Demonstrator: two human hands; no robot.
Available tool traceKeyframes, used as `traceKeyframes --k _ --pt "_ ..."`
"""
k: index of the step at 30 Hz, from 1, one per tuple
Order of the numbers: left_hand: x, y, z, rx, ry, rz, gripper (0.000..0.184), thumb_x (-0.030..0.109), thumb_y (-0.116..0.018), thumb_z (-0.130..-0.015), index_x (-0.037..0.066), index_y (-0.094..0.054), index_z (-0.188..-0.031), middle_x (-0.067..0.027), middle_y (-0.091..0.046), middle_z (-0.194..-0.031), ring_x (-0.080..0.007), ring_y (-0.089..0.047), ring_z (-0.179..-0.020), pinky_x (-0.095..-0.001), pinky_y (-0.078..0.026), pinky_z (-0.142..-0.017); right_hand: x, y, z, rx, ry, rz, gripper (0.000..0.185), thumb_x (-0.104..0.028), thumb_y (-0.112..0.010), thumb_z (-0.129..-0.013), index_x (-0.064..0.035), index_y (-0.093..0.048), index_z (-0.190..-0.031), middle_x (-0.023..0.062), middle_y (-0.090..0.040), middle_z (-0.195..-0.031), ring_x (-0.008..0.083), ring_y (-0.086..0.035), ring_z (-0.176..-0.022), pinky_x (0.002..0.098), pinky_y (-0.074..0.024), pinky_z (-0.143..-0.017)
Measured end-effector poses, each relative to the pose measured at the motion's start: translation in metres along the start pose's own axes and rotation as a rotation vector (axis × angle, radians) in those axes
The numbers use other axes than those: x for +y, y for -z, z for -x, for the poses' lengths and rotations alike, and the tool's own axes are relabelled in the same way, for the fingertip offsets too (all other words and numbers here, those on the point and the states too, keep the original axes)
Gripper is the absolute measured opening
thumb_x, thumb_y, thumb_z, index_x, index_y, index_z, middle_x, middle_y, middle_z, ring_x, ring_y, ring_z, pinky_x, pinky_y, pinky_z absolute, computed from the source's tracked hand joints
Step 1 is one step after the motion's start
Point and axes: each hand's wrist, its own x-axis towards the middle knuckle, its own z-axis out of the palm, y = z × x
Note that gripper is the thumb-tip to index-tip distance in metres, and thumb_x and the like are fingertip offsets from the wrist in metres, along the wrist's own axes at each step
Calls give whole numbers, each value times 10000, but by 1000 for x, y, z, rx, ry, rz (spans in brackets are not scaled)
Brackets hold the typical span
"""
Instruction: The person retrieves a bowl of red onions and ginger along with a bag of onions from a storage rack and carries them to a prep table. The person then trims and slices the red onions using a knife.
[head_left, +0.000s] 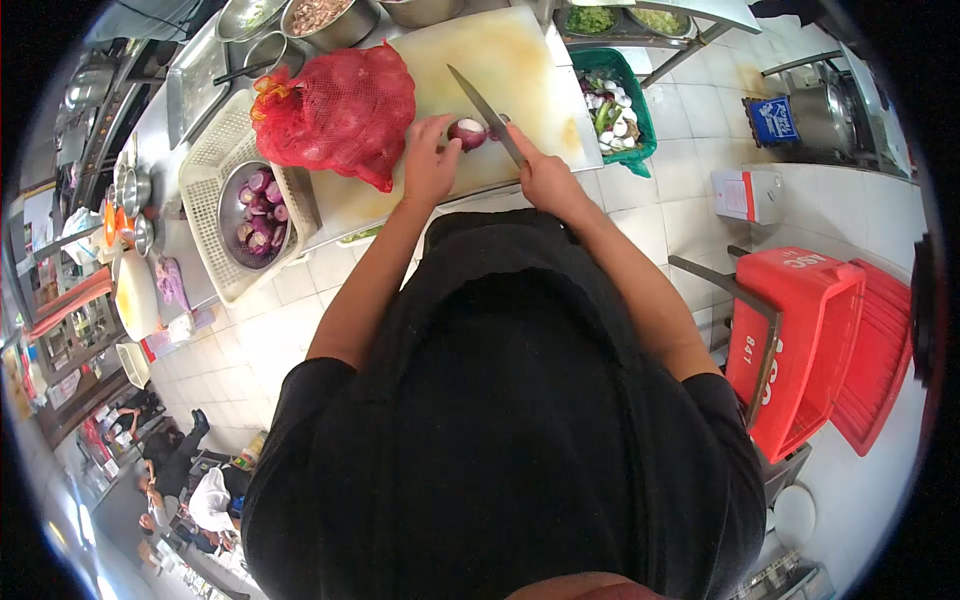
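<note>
A red onion [466, 134] with a pale cut face lies on the white cutting board [500, 50] near its front edge. My left hand [430, 160] is right beside it, thumb and fingers apart; the thumb seems to touch or nearly touch the onion. In my right hand [552, 182] is a kitchen knife [480, 100], its long blade slanting away to the upper left over the board. A small purple piece shows just behind the blade, partly hidden by it. Left of my left hand, a red mesh bag [335, 120] full of onions rests on the board.
A cream plastic basket [205, 215] holds a metal bowl [238, 180] of peeled red onions at the left. Metal pots [345, 30] stand behind the bag. A green bin [640, 100] with scraps is right of the board. Red crates [790, 350] stand at right; people [210, 500] are far lower left.
</note>
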Motion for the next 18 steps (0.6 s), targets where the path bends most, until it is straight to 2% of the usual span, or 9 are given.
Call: traceKeyframes --k 2,5,11,14,17,18 --pt "-6 -1 -1 -39 -288 -165 322 115 -688 -841 77 -644 -1158 -180 -594 -1171 -308 -599 -1067 -382 -517 -862 4 -3 -3 14 9 -12 680 -92 -481 -904 -246 -285 -1537 322 -649 -865 484 -643 -793 558 -503 -761" --pt "-5 5 0 -95 -329 -174 283 141 -702 -838 83 -669 -1113 -168 -597 -1163 -321 -606 -1040 -387 -520 -863 16 -17 -9 77 83 -44 664 -78 -476 -907 -225 -310 -1533 328 -629 -795 483 -629 -722 545 -490 -695" --pt "-2 8 6 -55 111 -6 269 196 -685 -872 56 -682 -1102 -142 -644 -1058 -278 -663 -881 -364 -537 -811 2 3 22 80 50 -141 655 -70 -466 -917 -231 -315 -1534 328 -625 -789 477 -628 -717 517 -492 -705" --pt "-32 -2 -4 42 188 33 322 226 -668 -904 38 -649 -1165 -118 -653 -958 -224 -669 -792 -338 -550 -738 -7 14 36 15 43 -153 653 -70 -467 -921 -231 -314 -1534 330 -629 -815 479 -631 -751 506 -494 -733" --pt "-31 -5 -13 -15 555 393 351 231 -643 -934 37 -614 -1226 -116 -662 -978 -184 -666 -774 -311 -556 -677 -2 14 39 -30 90 -147 650 -74 -466 -924 -238 -314 -1535 327 -638 -855 481 -635 -796 500 -494 -772" --pt "-29 -5 -15 -30 579 405 358 211 -615 -954 41 -589 -1267 -118 -663 -1018 -181 -662 -798 -312 -556 -686 1 10 37 -27 121 -148 650 -73 -464 -925 -240 -313 -1535 326 -640 -868 481 -636 -808 500 -493 -782"
